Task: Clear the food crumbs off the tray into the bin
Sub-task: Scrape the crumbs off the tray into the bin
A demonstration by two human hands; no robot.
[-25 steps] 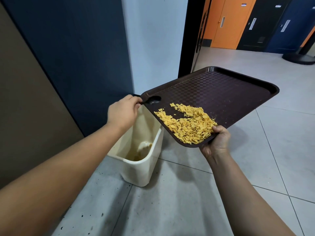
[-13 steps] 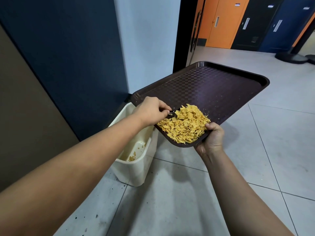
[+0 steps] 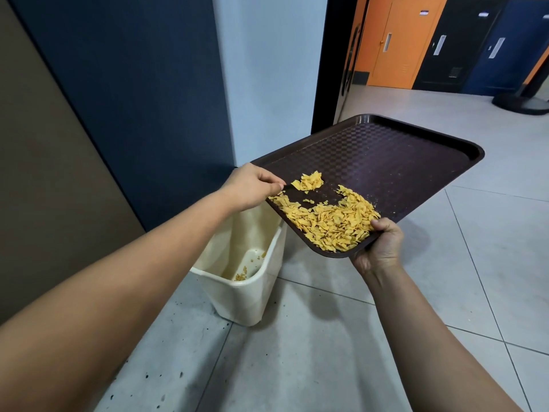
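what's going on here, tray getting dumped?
Yes, mid-way. A person's right hand grips the near corner of a dark brown tray, tilted down toward a cream bin on the floor below its lower edge. The left hand pinches a small dark spoon loaded with crumbs over the tray. Most of the yellow crumbs lie heaped on the tray's low corner; only a few show inside the bin.

An institutional corridor, likely a canteen or workplace building: pale floor tiles (image 3: 490, 233), a row of orange, black and blue doors (image 3: 398, 40) with small plates, a dark panelled wall (image 3: 133, 84), a cafeteria tray (image 3: 386, 156) and a bin (image 3: 252, 295).
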